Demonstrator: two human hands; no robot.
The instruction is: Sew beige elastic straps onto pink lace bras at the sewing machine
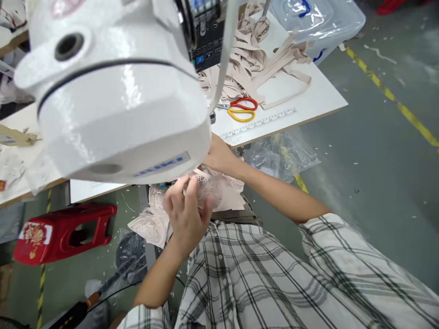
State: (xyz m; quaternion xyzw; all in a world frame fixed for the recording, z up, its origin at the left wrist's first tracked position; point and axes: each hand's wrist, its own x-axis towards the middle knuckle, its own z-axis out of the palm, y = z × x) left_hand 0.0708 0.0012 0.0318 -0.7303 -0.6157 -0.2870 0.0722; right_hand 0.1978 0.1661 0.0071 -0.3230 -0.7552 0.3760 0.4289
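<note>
Lace [219,194] is being pinched by the left hand [187,212], right hand [219,157] fingers hidden; it could be snagged under the machine [113,105].

Grey concrete floor [377,151] with yellow line [394,98], white worktable [308,98], red plastic stool [61,233], clear storage bin [322,23]

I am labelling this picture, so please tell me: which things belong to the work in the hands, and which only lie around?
In hand:
left hand
right hand
pink lace fabric
white sewing machine

Lying about:
red and yellow scissors
beige fabric strips
ruler
red plastic stool
clear plastic box
</note>
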